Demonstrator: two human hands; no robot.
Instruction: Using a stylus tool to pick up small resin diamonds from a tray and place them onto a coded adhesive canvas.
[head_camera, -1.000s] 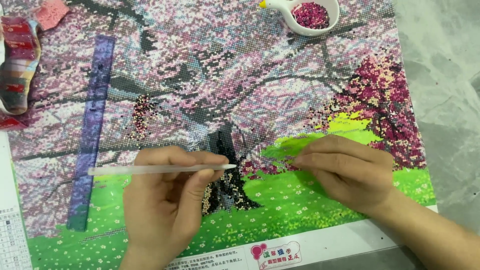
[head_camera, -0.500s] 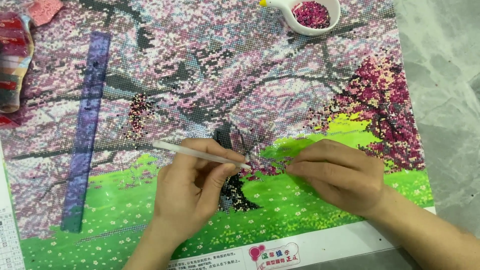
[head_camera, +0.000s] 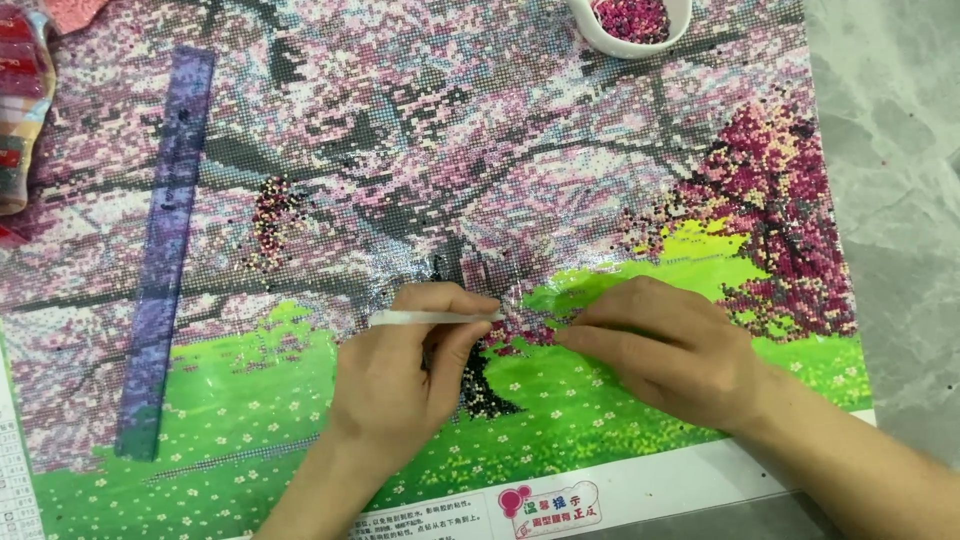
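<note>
A white pen (head_camera: 435, 318) is pinched level in the curled fingers of the left hand (head_camera: 400, 385) over the canvas (head_camera: 420, 180), while the right hand (head_camera: 665, 350) is laid flat, fingers extended together, empty.

I work over a grey, marble-veined stone tabletop (head_camera: 890, 200) that shows bare along my right side and in a strip at the bottom edge. Its polished surface carries pale cloudy streaks and a few tiny dark specks. Soft, even light falls across it from above, with only faint shadows. No wall, window or floor comes into my view.
</note>
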